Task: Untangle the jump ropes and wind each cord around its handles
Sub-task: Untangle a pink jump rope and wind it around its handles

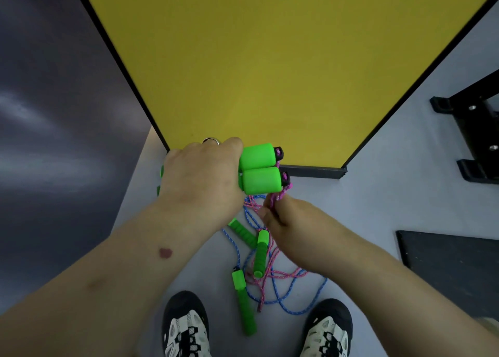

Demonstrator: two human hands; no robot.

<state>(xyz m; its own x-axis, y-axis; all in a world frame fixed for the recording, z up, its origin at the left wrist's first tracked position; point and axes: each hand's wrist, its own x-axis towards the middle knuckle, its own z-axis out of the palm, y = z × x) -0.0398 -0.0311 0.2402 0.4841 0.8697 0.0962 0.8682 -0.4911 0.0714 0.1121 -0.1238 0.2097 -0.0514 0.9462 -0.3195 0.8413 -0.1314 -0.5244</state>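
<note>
My left hand grips two green foam handles side by side, their black end caps pointing right. A pink cord leaves those caps and runs down into my right hand, which pinches it just below the handles. On the floor beneath lie three more green handles, tangled with a blue cord and the loose length of pink cord.
A yellow tabletop with a black edge fills the upper middle, its corner just above my hands. A black metal frame stands at right and a dark mat lies lower right. My two shoes stand by the tangle on the pale floor.
</note>
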